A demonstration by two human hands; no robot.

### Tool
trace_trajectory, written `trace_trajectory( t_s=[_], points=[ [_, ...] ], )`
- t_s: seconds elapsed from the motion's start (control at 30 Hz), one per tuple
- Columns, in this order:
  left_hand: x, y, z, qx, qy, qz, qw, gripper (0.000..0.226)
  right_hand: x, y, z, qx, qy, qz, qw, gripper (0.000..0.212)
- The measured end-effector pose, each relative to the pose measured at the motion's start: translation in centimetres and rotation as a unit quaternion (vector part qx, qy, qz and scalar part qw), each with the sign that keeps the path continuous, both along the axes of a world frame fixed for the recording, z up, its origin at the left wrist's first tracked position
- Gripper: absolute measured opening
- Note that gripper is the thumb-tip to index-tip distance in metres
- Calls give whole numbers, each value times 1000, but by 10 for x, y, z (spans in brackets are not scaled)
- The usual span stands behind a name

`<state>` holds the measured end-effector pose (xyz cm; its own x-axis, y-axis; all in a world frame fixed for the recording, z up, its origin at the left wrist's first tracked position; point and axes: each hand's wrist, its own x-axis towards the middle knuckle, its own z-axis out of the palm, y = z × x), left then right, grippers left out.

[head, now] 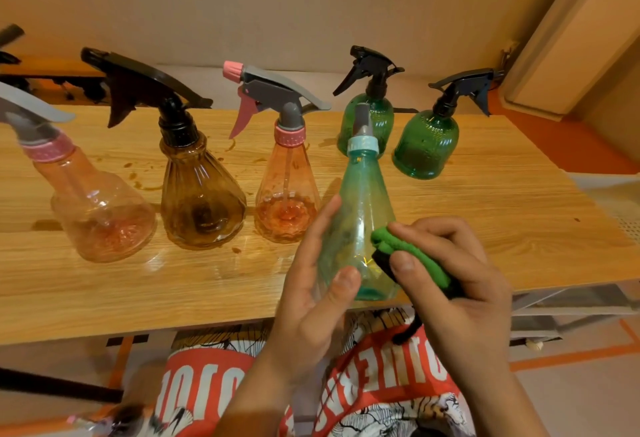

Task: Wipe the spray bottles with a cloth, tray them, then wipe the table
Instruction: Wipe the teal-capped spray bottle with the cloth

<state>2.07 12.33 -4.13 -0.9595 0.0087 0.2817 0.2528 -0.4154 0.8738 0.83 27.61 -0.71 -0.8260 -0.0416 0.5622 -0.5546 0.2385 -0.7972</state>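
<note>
Across the wooden counter [485, 214] we see a row of five spray bottles [201, 201] standing among brown drips. At its near edge our left hand [311, 305] curls round the teal bottle [363, 201], while our right hand [460, 291] pinches a folded green cloth [408, 253], pressed against that bottle's lower side.

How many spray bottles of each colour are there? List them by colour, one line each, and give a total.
Pink bottles: 2
Amber bottle: 1
Dark green bottles: 2
Teal bottle, held in the left hand, the right hand pinching the green cloth against it: 1
Total: 6
</note>
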Motion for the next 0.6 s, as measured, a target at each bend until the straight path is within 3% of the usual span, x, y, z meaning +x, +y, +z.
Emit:
trace_trajectory(
  t_s=[0.07,0.17,0.33,0.47,0.6],
  points=[
    [1,2,0,-23,9,2,1000,71,-10,0,5,5,-16,-18,1000,26],
    [2,7,1,-51,23,8,998,69,-21,-4,10,-71,-85,-47,993,24],
    [-3,-2,1,-24,0,34,999,71,-8,-7,10,59,6,27,998,27],
    [-2,0,1,-36,15,13,999,71,-16,0,10,-41,-110,24,993,25],
    [-1,5,-1,-36,-2,27,999,69,-18,-6,10,-30,-85,-23,996,26]
  ],
)
